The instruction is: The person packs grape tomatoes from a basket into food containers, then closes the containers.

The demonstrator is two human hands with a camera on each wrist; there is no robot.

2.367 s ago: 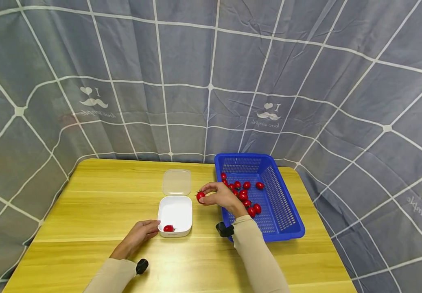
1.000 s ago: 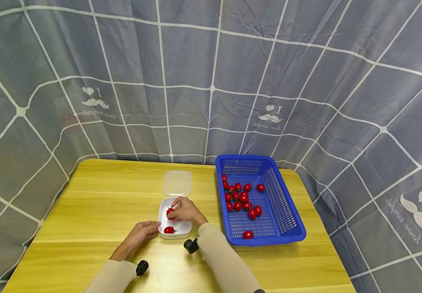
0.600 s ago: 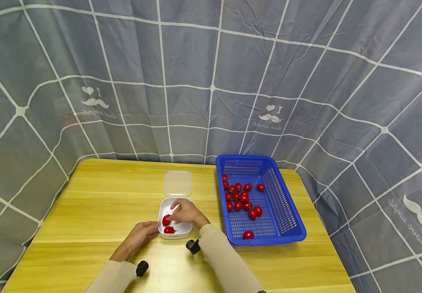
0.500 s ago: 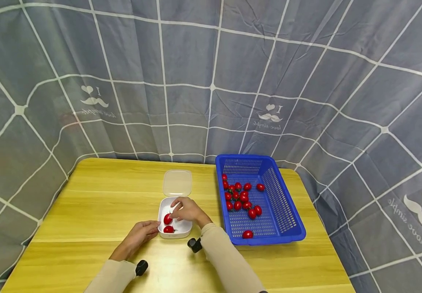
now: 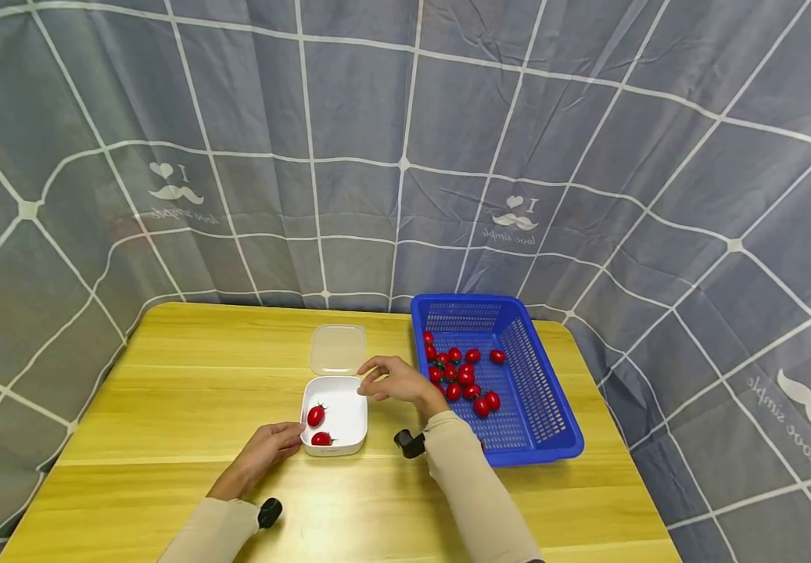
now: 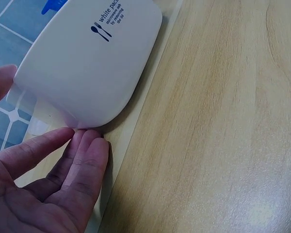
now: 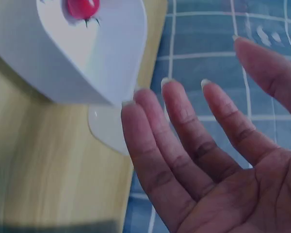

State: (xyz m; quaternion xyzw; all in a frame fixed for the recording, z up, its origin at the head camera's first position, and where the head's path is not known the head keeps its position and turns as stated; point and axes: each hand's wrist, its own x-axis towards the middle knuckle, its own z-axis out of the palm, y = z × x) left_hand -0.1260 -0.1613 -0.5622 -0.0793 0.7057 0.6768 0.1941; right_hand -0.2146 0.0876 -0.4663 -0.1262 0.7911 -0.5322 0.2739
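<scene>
My left hand point(image 5: 267, 450) touches the near left side of a white plastic food container point(image 5: 349, 418). In the left wrist view its fingertips point(image 6: 89, 138) meet the container's outer wall, the thumb at the rim. Two cherry tomatoes lie inside: an upper tomato point(image 5: 316, 415) with its stem up and a lower tomato point(image 5: 321, 439) by the front wall. My right hand point(image 5: 400, 381) is over the container's far right corner, fingers apart and holding nothing. The right wrist view shows its spread fingers point(image 7: 157, 165) beside the container.
A blue perforated basket point(image 5: 567, 446) stands right of the container, with several cherry tomatoes point(image 5: 466, 371) mostly along its left half. A clear lid point(image 5: 338, 349) lies flat behind the container. A grey checked curtain point(image 5: 349, 195) hangs behind the wooden table point(image 5: 201, 375).
The right hand brought a cherry tomato from beside the basket into the container, let it go beside the other one, and has drawn back up and right. The left hand stayed at the container.
</scene>
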